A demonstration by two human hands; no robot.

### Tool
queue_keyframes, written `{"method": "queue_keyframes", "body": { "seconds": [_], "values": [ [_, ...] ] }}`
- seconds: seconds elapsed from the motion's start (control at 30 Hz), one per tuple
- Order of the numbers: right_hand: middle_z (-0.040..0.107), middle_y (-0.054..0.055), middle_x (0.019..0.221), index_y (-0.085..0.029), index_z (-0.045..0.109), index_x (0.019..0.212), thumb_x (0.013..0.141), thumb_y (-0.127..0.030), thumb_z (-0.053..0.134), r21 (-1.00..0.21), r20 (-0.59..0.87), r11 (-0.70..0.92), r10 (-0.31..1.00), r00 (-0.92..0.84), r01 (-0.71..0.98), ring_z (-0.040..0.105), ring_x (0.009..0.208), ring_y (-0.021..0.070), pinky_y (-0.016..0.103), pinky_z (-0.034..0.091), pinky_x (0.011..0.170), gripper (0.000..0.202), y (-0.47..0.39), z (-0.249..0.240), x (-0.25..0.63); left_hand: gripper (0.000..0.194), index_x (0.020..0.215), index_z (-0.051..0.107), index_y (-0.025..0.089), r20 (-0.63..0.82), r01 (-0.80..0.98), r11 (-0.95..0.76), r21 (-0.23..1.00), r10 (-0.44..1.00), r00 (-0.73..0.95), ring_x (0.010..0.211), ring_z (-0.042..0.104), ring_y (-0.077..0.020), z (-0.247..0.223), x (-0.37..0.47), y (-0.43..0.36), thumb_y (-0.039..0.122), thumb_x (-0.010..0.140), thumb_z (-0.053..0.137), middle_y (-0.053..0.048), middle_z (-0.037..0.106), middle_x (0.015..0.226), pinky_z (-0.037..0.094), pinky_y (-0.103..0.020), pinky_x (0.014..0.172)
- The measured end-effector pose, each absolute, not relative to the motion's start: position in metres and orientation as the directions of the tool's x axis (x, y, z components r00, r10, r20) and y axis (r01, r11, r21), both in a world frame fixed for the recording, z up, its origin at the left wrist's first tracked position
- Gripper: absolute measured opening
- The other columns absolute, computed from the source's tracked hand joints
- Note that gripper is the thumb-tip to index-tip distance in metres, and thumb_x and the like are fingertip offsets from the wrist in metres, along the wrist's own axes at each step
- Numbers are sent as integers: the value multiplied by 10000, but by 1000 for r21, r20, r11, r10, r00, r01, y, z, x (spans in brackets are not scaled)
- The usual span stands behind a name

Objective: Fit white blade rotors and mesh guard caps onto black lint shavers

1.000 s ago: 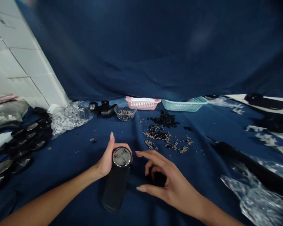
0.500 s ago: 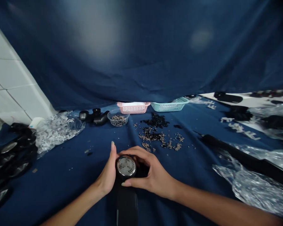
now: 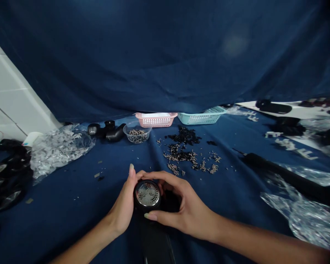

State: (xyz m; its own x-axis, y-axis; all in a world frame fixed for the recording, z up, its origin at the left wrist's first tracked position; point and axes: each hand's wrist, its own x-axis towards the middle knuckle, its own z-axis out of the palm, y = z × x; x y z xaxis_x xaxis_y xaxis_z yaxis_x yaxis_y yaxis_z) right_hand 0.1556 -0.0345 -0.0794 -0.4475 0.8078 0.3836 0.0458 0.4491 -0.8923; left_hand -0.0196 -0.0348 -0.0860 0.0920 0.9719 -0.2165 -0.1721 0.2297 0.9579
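Between my hands is a black fabric shaver with a round, perforated metal head (image 3: pixel 147 193) facing up. My left hand (image 3: pixel 123 205) presses along the left side of the head with its thumb pointing up; its other fingers are mostly hidden behind. My right hand (image 3: pixel 181 205) curves around the right side, thumb on the near rim and fingers over the far one. Just below, towards me, lies a long dark flat piece (image 3: pixel 157 244); whether it joins the shaver I cannot tell. Beyond my hands, small screws (image 3: pixel 178 157) and small black parts (image 3: pixel 184 135) are scattered on the blue cloth.
A clear bowl of screws (image 3: pixel 137 136) stands near black shaver bodies (image 3: pixel 114 132). Behind are a pink basket (image 3: pixel 156 121) and a teal basket (image 3: pixel 200 118). Left: a bag of pale pieces (image 3: pixel 59 148). Right: a black electric screwdriver (image 3: pixel 280 172), plastic bags (image 3: pixel 310 216) and white parts (image 3: pixel 294 146).
The view has shifted slightly. Both hands keep their hold around the shaver's head, and the dark piece below now lies at more of a slant.
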Motion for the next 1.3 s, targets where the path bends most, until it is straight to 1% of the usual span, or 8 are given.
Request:
{"method": "queue_keyframes", "body": {
  "seconds": [0.17, 0.37, 0.6, 0.7, 0.8, 0.93, 1.1, 1.3],
  "values": [
    [706, 4, 1033, -292, 619, 1281, 733, -235, 851, -886, 391, 461, 802, -452, 53, 589, 797, 162, 327, 481, 714, 597, -36, -82, 155, 726, 1093, 696, 191, -145, -166, 178, 970, 970, 194, 1233, 561, -302, -87, -19, -35, 793, 876, 353, -100, 708, 1178, 400, -419, 1068],
    [696, 38, 1187, -281, 581, 1329, 762, -227, 821, -905, 360, 424, 813, -458, 41, 621, 902, 188, 368, 507, 800, 619, -35, -81, 156, 676, 1038, 679, 183, -33, -171, 72, 983, 975, 221, 1146, 600, -264, -83, -18, -35, 716, 948, 273, -86, 705, 1171, 421, -393, 1024],
    [668, 40, 1164, -280, 570, 1315, 758, -255, 820, -943, 307, 333, 873, -379, 2, 563, 844, 158, 352, 501, 806, 611, -29, -85, 154, 678, 950, 682, 214, -69, -179, 101, 979, 982, 178, 1035, 626, -256, -81, -18, -30, 779, 895, 311, -57, 735, 1002, 450, -400, 930],
    [652, 46, 1181, -260, 604, 1249, 710, -279, 852, -973, 232, 224, 916, -327, -63, 555, 765, 129, 344, 518, 785, 594, -24, -88, 153, 543, 936, 681, 229, -23, -146, 52, 988, 980, 198, 950, 628, -216, -77, -24, -26, 722, 882, 460, -25, 720, 935, 463, -351, 866],
    [653, 39, 1155, -242, 654, 1144, 699, -314, 857, -980, 194, 172, 940, -282, -101, 559, 716, 109, 322, 520, 744, 495, -19, -90, 152, 344, 1009, 709, 239, 28, -70, -9, 998, 957, 288, 1021, 626, -201, -72, -33, -21, 485, 775, 766, -10, 725, 1015, 460, -312, 898],
    [665, 26, 1105, -237, 682, 1094, 698, -324, 858, -980, 190, 166, 948, -256, -114, 560, 708, 106, 311, 513, 744, 443, -16, -90, 152, 601, 1118, 718, 220, 47, 24, -60, 998, 929, 366, 1111, 655, -252, -70, -42, -13, 171, 556, 925, -58, 741, 1152, 484, -371, 975],
    [677, 27, 1082, -238, 690, 1091, 676, -326, 867, -978, 198, 172, 944, -264, -118, 594, 840, 154, 346, 504, 845, 460, -17, -91, 154, 689, 1153, 695, 178, 163, 53, -183, 982, 951, 262, 1103, 686, -274, -75, -43, -9, 164, 510, 942, -88, 756, 1144, 499, -439, 1031],
    [675, 43, 1198, -253, 627, 1227, 646, -310, 898, -981, 186, 157, 924, -333, -113, 606, 1123, 224, 400, 464, 1022, 644, -18, -91, 155, 652, 1111, 709, 177, 385, 30, -394, 919, 911, 149, 1090, 704, -258, -66, -39, -13, 140, 504, 943, -93, 757, 1155, 560, -387, 985]
  ]
}}
